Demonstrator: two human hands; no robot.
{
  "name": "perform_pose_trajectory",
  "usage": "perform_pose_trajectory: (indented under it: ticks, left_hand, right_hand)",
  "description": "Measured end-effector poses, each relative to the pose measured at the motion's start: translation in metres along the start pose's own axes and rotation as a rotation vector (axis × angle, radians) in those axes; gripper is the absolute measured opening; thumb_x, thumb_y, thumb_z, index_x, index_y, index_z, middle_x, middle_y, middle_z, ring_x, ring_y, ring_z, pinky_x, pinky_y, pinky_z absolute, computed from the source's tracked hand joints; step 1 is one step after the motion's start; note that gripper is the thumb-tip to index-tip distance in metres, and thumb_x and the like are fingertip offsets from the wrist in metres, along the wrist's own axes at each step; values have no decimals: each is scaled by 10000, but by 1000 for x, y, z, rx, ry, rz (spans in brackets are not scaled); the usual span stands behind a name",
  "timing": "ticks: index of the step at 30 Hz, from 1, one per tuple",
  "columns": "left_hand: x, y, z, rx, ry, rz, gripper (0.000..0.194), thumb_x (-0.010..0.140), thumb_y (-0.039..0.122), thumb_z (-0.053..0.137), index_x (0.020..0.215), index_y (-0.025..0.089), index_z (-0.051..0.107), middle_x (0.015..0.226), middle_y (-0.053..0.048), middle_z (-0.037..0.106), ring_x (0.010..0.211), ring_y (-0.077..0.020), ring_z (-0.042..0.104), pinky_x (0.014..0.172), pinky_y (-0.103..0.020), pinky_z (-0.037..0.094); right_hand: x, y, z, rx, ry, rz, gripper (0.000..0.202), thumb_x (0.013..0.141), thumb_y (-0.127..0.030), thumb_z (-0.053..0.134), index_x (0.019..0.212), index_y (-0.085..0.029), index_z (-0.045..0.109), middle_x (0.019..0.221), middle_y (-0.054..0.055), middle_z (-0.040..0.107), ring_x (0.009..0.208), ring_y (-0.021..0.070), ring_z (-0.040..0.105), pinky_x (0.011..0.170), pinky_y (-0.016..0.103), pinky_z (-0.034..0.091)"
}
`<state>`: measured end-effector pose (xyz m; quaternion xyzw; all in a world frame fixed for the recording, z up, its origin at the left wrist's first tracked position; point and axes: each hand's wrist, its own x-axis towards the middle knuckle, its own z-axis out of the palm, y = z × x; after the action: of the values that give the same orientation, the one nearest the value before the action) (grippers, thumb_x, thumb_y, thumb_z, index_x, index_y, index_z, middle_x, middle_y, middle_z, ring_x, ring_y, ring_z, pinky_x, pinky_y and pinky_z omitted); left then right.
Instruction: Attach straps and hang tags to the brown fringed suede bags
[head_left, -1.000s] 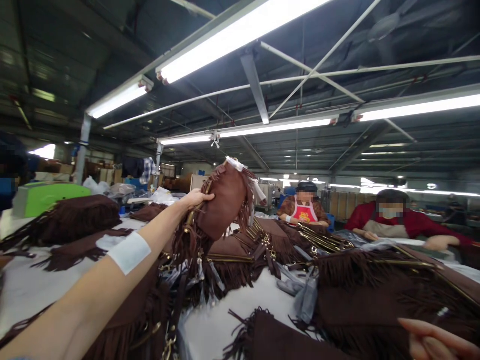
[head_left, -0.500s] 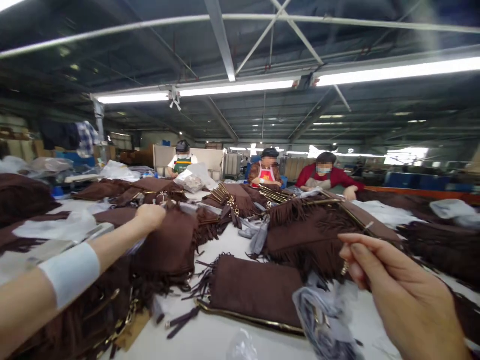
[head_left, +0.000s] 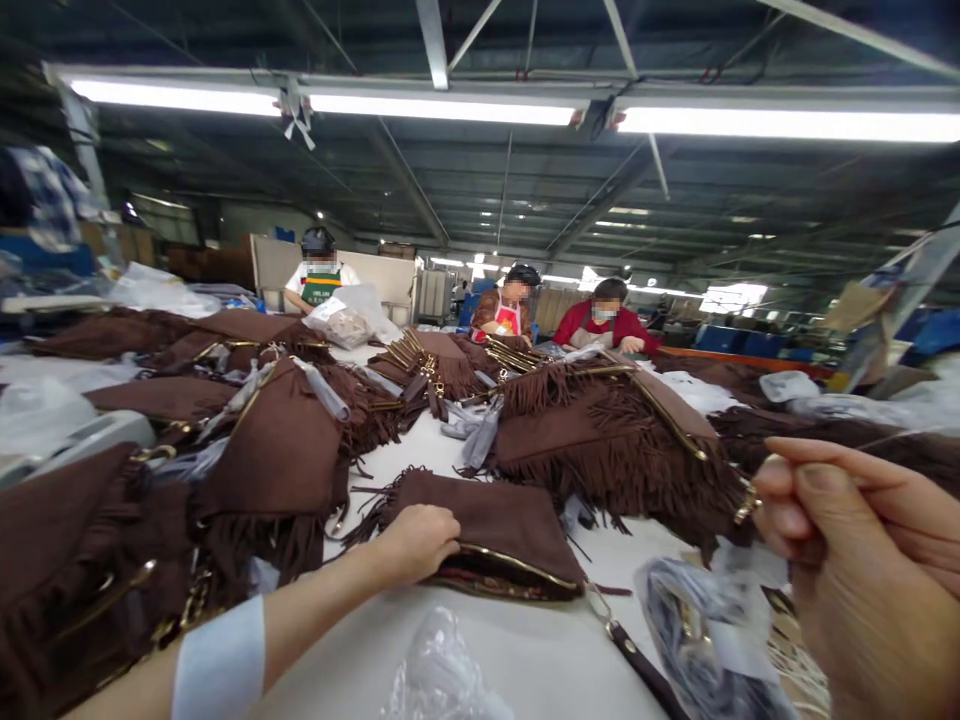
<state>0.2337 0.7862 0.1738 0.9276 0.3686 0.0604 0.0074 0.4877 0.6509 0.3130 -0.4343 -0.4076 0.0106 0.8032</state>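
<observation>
Since the earlier frame, the left hand (head_left: 424,540) has come away from the brown bag (head_left: 274,450) on the left and down onto the dark brown pouch (head_left: 480,505), whose zipped edge now gapes. Its fingers are curled and closed on that edge, left of the middle; the fingertips are partly hidden. The pouch lies flat on the white table (head_left: 337,660), mostly behind and to the right of this grip, with its open mouth toward the camera and its fringe at the left end.

Well apart, to the right of the pouch, the right hand (head_left: 821,530) is raised, thumb and forefinger pressed together. It holds a small gold fitting (head_left: 747,505) at its curled fingers; whether something thin sits between thumb and forefinger, I cannot tell.

A metal ring (head_left: 598,603) and dark strap (head_left: 641,665) lie at the pouch's right end. In front of the pouch is a crumpled clear plastic bag (head_left: 444,670); to its front right, a grey-wrapped bundle (head_left: 694,640). The brown bag lies to the pouch's left, fringe hanging down, and a stack of fringed bags (head_left: 592,440) sits behind it to the right. Far beyond the pouch are three people: one in a green apron (head_left: 321,288), one in a red apron (head_left: 508,318), one in red sleeves (head_left: 641,335).
</observation>
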Motion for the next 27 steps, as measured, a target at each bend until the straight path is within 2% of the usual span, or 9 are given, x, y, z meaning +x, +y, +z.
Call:
perform_pose_trajectory:
  ticks: [4, 7, 12, 16, 18, 20, 24, 25, 27]
  left_hand:
    - [10, -14, -17, -22, 47, -29, 168, 944, 200, 436, 921, 174, 601, 975, -72, 676, 924, -229, 646, 810, -305, 474]
    - [14, -16, -32, -37, 118, -25, 215, 931, 127, 393, 1054, 217, 545, 1002, -39, 678, 945, -217, 647, 777, -282, 455]
    - [13, -17, -57, -87, 167, -54, 272, 885, 102, 441, 1121, 232, 478, 901, -16, 671, 878, -217, 652, 700, -261, 425]
    - [10, -17, -70, -30, 171, -8, 223, 893, 81, 436, 1030, 224, 539, 911, -8, 650, 826, -180, 620, 691, -254, 413]
    - [8, -11, -68, 68, 155, 81, 214, 898, 69, 437, 912, 206, 601, 973, -32, 643, 890, -188, 598, 733, -270, 417]
    - [3, 0, -58, 152, 131, 99, 207, 893, 87, 476, 808, 167, 646, 1000, -87, 634, 984, -242, 569, 782, -317, 423]
    - [-11, 30, -27, 153, -22, -199, 224, 818, -14, 486, 848, 71, 691, 922, -199, 642, 926, -306, 596, 722, -377, 456]
    - [-14, 37, -21, 132, -68, -240, 249, 795, -45, 478, 864, 64, 691, 880, -199, 653, 874, -298, 618, 691, -368, 464]
    - [-18, 46, -14, 72, -104, -203, 270, 766, -64, 478, 890, 60, 684, 823, -189, 674, 801, -289, 650, 657, -356, 482]
  right_hand:
    - [-9, 1, 12, 13, -70, -23, 181, 730, -323, 756, 861, -199, 739, 715, 17, 601, 536, 125, 466, 447, 255, 301]
    - [-13, 0, 18, 68, -116, 11, 186, 718, -314, 784, 852, -190, 747, 698, 26, 606, 519, 115, 459, 419, 230, 303]
    - [-18, 0, 9, 324, -272, 267, 161, 708, -277, 798, 833, -211, 720, 613, -2, 519, 429, 69, 390, 350, 151, 314]
    - [-24, 8, 0, 268, -446, 485, 211, 627, -332, 844, 731, -211, 706, 502, -28, 429, 349, 50, 328, 288, 131, 246]
    - [-26, 12, 0, 174, -509, 533, 278, 563, -364, 878, 706, -184, 721, 487, -5, 458, 359, 52, 359, 301, 129, 258]
    - [-24, 14, 1, 138, -500, 555, 317, 547, -387, 889, 724, -176, 732, 497, 16, 495, 376, 56, 385, 318, 122, 266]
    - [-15, 18, -4, 188, -471, 535, 329, 555, -373, 903, 740, -186, 706, 526, 8, 520, 367, 37, 390, 337, 108, 274]
    - [-13, 19, -7, 194, -477, 532, 333, 553, -366, 910, 738, -183, 701, 536, 5, 525, 366, 31, 390, 343, 107, 276]
    - [-11, 20, -10, 204, -513, 531, 334, 570, -371, 910, 735, -178, 693, 530, -3, 517, 366, 25, 388, 350, 106, 270]
